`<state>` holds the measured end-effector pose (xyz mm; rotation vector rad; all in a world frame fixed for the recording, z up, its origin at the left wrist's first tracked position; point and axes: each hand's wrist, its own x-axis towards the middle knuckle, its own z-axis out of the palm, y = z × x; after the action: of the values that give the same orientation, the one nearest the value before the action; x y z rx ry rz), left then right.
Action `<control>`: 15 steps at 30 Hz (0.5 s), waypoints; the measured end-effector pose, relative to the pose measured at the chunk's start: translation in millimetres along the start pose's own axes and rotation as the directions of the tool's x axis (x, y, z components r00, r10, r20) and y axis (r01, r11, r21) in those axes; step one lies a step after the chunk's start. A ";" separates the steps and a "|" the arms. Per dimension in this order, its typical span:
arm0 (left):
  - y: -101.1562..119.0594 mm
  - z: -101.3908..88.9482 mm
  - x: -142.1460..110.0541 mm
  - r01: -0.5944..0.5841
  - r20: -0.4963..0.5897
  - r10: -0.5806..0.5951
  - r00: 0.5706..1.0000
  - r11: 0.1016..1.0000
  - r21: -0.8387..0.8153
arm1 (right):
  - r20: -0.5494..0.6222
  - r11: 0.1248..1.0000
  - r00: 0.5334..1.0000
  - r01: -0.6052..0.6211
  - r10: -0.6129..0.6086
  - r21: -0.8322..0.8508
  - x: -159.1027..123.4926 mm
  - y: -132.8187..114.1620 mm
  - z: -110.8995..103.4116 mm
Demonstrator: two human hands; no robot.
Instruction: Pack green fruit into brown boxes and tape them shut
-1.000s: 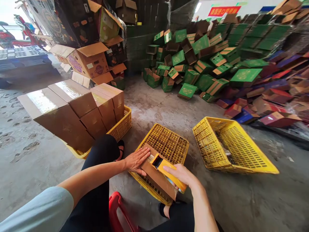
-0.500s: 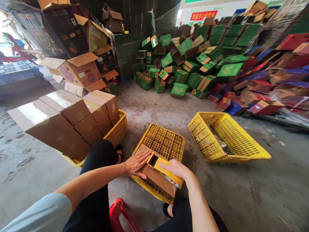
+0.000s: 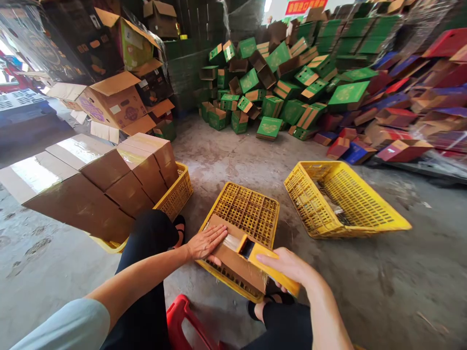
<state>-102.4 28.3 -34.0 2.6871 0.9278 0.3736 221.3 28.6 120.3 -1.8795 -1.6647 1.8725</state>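
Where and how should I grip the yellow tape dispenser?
Probably by the rear of the long yellow tape dispenser, from your right: its elongated body extends right, where the bare right hand grips it; its front sits over narrow brown cardboard.

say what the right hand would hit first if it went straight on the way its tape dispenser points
Probably the left hand: the yellow tape dispenser in the right hand aims along the cardboard toward it, with a shiny tape strip between. Exact height is hard to judge.
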 end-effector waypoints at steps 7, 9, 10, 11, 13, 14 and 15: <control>1.9 1.0 -1.4 -0.033 -0.042 0.038 0.998 0.994 0.103 | -0.005 0.997 0.999 -0.050 0.050 -0.064 -10.4 13.7 -9.1; 2.9 1.0 -2.7 -0.053 -0.058 0.063 0.996 0.985 0.162 | 0.011 0.997 0.999 -0.043 0.044 -0.069 -7.8 15.9 -8.8; 3.7 0.9 -3.2 -0.057 -0.065 0.071 0.995 0.981 0.185 | 0.017 0.997 0.999 -0.031 0.032 -0.071 -6.6 17.2 -8.8; 4.7 0.8 -3.5 -0.058 -0.071 0.074 0.995 0.978 0.203 | 0.022 0.997 1.000 -0.016 0.018 -0.074 -5.8 18.5 -8.9; 7.9 0.6 -2.8 -0.063 -0.074 0.081 0.994 0.973 0.222 | 0.029 0.997 1.000 0.001 0.002 -0.081 -5.0 20.0 -8.9; 10.0 0.7 -1.5 -0.070 -0.070 0.088 0.994 0.972 0.225 | 0.031 0.997 1.000 0.001 0.001 -0.080 -5.0 20.0 -8.8; 12.4 1.1 0.5 -0.081 -0.063 0.098 0.993 0.972 0.222 | 0.031 0.997 1.000 -0.002 0.004 -0.076 -5.3 19.5 -8.5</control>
<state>-94.7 19.0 -30.8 2.9421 0.9192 0.4145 241.3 22.1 114.0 -1.8901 -1.7675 1.8754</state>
